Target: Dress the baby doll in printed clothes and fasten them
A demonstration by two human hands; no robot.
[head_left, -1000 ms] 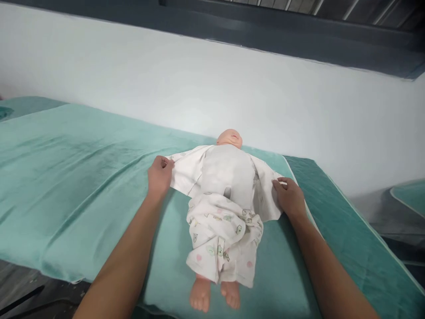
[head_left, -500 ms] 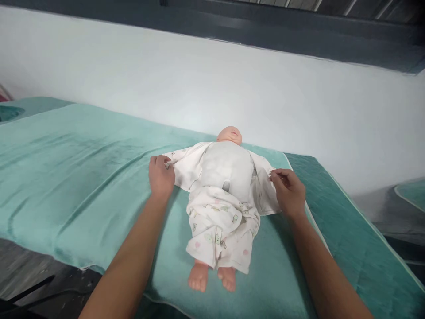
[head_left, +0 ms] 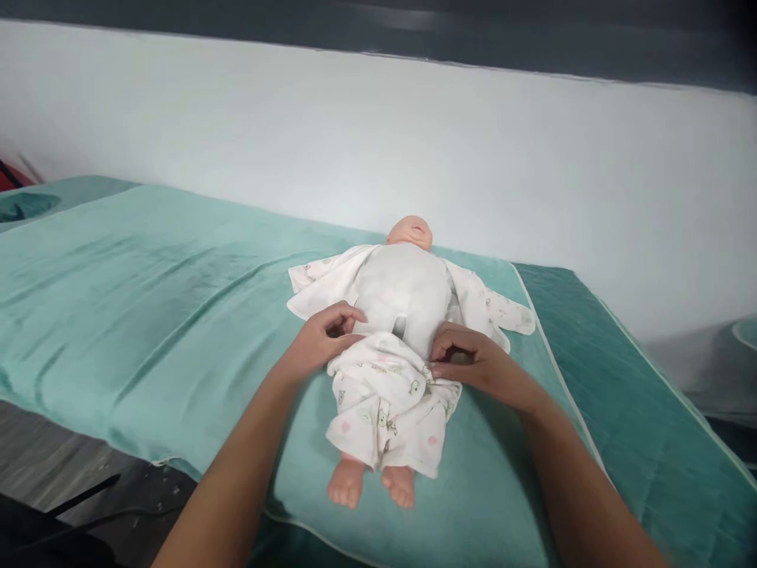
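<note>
A baby doll [head_left: 402,288] lies on its back, its feet towards me. Its white torso is bare between the spread sides of an open patterned shirt [head_left: 325,280]. White printed pants [head_left: 384,394] cover its hips and legs, bunched at the waist, and both feet stick out below. My left hand [head_left: 325,339] is at the left side of the waistband, thumb and curled fingers a little apart, with the thumb by the cloth edge. At the right side, my right hand [head_left: 473,363] pinches the waistband between thumb and fingers.
A light green padded cover [head_left: 177,276] spreads under the doll and far to the left. Darker green cover [head_left: 639,394] shows at the right. A white wall [head_left: 236,134] rises behind the head. A dark cable [head_left: 124,514] hangs at the lower left.
Both hands have let go of the shirt's sides and moved inward and down to the pants' waistband. The shirt's sleeves now lie loose on the cover.
</note>
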